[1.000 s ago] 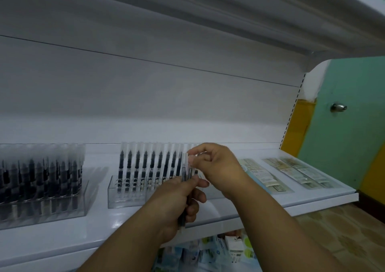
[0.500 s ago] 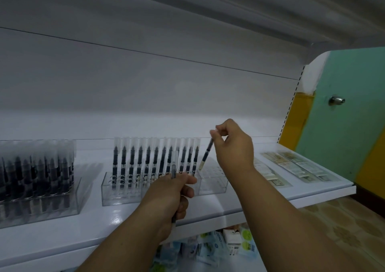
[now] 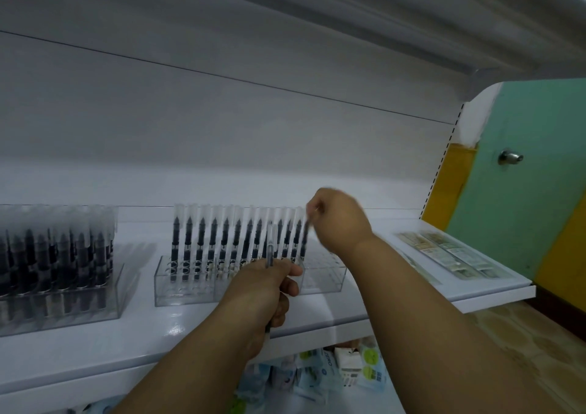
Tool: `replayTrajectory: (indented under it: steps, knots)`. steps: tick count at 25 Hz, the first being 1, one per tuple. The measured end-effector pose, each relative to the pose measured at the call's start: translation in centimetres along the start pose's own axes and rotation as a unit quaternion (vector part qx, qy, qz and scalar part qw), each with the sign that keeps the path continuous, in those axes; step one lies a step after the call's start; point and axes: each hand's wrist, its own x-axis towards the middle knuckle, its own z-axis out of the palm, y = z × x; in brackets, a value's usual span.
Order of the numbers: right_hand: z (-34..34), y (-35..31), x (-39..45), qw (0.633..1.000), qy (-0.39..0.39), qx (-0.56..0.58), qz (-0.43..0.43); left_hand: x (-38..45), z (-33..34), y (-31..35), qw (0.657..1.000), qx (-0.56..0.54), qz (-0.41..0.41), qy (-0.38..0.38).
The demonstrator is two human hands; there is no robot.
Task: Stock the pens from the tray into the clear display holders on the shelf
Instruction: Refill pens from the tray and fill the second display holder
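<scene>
The right hand (image 3: 341,220) is raised over the right end of the pen row, and one black pen with a clear cap (image 3: 305,234) is pinched by its cap between thumb and fingertips. This pen is held nearly upright, its lower end at the top of the clear plastic display holder with a grid of holes (image 3: 323,274); whether it is seated in a hole cannot be told, as the hand is blurred. The left hand (image 3: 264,290) is clenched around a small bundle of clear-capped pens (image 3: 270,248), of which one cap is seen above the fist and a tip below it. The number of pens in the bundle cannot be made out.

A back row of upright black pens with clear caps (image 3: 236,234) is contained in the holder, from its left end to the pinched pen. The right-hand section of the holder is seen with open holes. The holder's front middle is hidden by the left hand.

A second clear holder (image 3: 60,299), well apart to the left, is packed with dark capped pens and is cut off by the frame edge. Both holders stand on the white shelf (image 3: 190,328). Flat printed packets (image 3: 453,255) lie at the shelf's right end. Below the shelf, assorted small packages (image 3: 348,363) are partly hidden by the arms. The tray is not identifiable.
</scene>
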Motion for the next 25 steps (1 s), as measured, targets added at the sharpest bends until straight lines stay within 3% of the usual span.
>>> replayTrajectory:
  steps: [4,6,8,12,15,17,19,20,21,22,25]
  knots:
    - [0.4,-0.2,-0.4,0.998,-0.046,-0.015,0.034,-0.2,0.0,0.0,1.000,-0.004,-0.001,-0.004]
    - [-0.1,-0.6,-1.4,1.000,-0.001,-0.009,0.022,-0.2,-0.1,0.3,1.000,0.003,0.009,0.001]
    - [-0.8,-1.2,-2.8,0.997,0.043,0.069,0.007,-0.1,0.3,0.7,0.999,0.025,0.021,0.005]
    - [-1.0,-2.5,-4.9,0.937,-0.080,0.329,0.081,0.9,2.2,1.3,0.986,0.157,0.061,0.021]
    - [-0.5,-1.8,-4.9,0.931,-0.027,0.348,0.110,1.7,3.0,1.4,0.953,0.284,0.110,0.019]
    - [-0.4,-0.8,-4.6,0.926,0.066,0.354,0.117,2.4,2.0,0.8,0.900,0.384,0.202,0.049]
    - [-0.9,0.3,-4.0,0.912,0.171,0.351,0.127,3.3,-0.1,-0.6,0.757,0.518,0.379,0.123]
    - [-1.2,0.9,-3.8,0.913,0.211,0.325,0.129,3.8,-1.0,-1.6,0.677,0.574,0.443,0.131]
    - [-1.3,1.4,-3.8,0.919,0.236,0.289,0.126,4.0,-1.8,-2.5,0.624,0.611,0.470,0.126]
    - [-1.3,1.6,-3.8,0.929,0.245,0.251,0.116,4.1,-2.3,-3.4,0.600,0.634,0.474,0.119]
    - [-1.1,1.6,-3.6,0.961,0.221,0.151,0.074,4.4,-2.7,-5.0,0.588,0.675,0.430,0.116]
